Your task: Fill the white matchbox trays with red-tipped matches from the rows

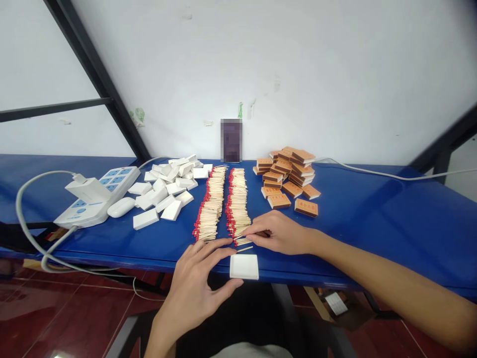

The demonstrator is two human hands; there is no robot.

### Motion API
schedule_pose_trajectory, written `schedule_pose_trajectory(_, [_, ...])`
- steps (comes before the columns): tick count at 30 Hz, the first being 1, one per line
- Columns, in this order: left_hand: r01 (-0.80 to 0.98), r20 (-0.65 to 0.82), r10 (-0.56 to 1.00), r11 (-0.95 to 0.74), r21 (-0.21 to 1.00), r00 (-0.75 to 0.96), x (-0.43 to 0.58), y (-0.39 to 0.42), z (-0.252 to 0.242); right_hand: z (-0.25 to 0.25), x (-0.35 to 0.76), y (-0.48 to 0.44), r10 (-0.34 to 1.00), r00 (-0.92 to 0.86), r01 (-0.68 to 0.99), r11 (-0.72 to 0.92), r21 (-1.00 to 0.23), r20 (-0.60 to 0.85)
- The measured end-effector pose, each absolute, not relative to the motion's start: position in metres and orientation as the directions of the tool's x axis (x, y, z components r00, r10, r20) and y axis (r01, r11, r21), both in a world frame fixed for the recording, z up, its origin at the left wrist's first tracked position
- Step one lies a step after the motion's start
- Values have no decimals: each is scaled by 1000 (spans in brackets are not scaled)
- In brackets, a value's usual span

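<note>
Head view looks down on a long glossy blue table (372, 223) set against a white wall. The left hand (197, 286) is at the table's near edge, palm down, with its fingers spread and holding nothing. Its thumb tip lies just beside the left edge of a small white rectangular cardboard tray (244, 267), which sits at the near edge directly in front of the person; whether thumb and tray touch I cannot tell.

The right hand (278, 232) rests on the table just beyond the tray. Its fingers are drawn together, pinching a small bunch of matchsticks (241, 238) at the near end of the right row (237, 204). That row and the left row (211, 206) are long bands of red-tipped wooden matchsticks, lying side by side and running away toward the wall. One loose matchstick (245, 248) lies between the bunch and the tray.

Left of the rows is a heap of white trays (167, 189), and right of them a heap of orange matchbox sleeves (288, 174). Farther left lie a white oval case (121, 207) and a white power strip (95, 199) with a grey cable (22, 219).
</note>
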State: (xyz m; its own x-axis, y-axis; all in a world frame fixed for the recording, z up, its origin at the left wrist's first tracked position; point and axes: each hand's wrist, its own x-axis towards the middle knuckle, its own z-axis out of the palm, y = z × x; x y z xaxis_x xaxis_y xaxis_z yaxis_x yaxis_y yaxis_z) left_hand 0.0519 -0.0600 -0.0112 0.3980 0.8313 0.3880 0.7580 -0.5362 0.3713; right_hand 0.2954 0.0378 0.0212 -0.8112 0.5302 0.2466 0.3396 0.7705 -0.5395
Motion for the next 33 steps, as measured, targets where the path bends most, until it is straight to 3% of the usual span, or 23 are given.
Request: schedule_pose_trajectory(33, [781,350,853,-506,366,388,51,-62,-12,16,297,39,524,-802,296,765,-572,286])
